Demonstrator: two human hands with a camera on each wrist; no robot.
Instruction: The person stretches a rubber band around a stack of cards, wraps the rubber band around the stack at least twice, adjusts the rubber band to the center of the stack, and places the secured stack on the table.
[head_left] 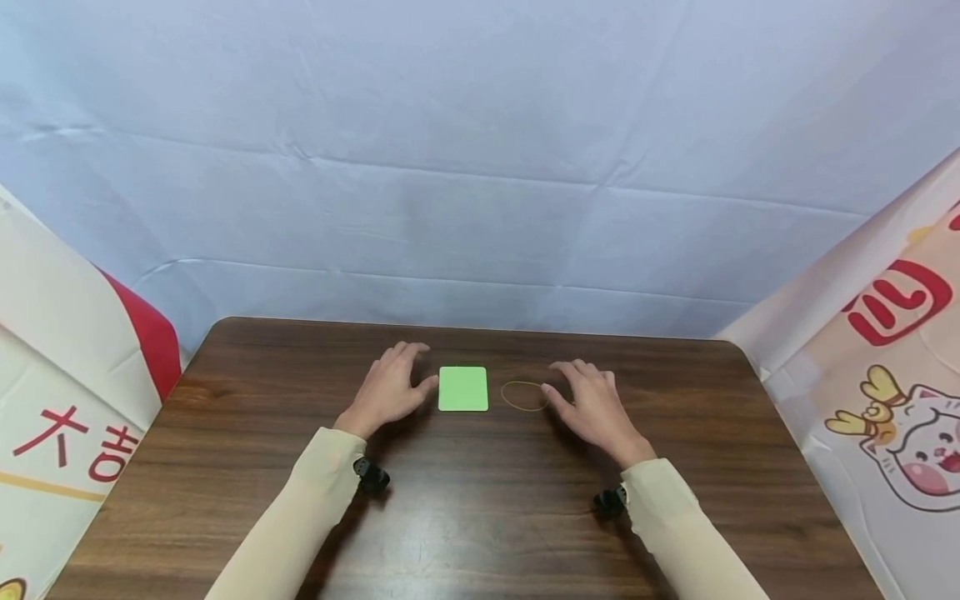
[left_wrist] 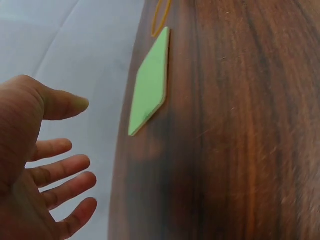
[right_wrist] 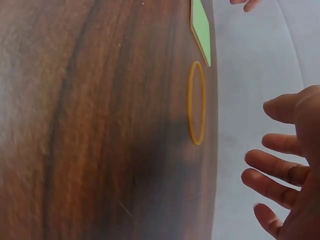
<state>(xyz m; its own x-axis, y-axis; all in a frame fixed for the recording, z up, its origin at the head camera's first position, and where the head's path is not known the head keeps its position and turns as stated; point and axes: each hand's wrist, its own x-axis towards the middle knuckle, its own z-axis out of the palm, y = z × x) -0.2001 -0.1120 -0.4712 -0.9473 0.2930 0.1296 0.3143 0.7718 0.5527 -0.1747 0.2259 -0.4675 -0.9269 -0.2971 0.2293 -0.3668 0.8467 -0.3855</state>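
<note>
A thin light-green square with rounded corners (head_left: 462, 389) lies flat on the wooden table. Just right of it is a yellow rubber band (right_wrist: 190, 107), spread in a loose oval. My left hand (head_left: 387, 390) hovers left of the green square, thumb and fingers apart, holding nothing; the left wrist view shows a gap between the hand and the square (left_wrist: 150, 85). On the other side, my right hand (head_left: 595, 408) hangs over the table beside the rubber band, fingers spread and loosely bent. Nothing is between its fingers (right_wrist: 272, 180).
The dark wooden tabletop (head_left: 495, 517) has rounded far corners. Behind it hangs a pale cloth (head_left: 450, 167). Printed cloths with red characters and a cartoon animal (head_left: 922, 450) stand at both sides. Each wrist carries a small black camera (head_left: 371, 475).
</note>
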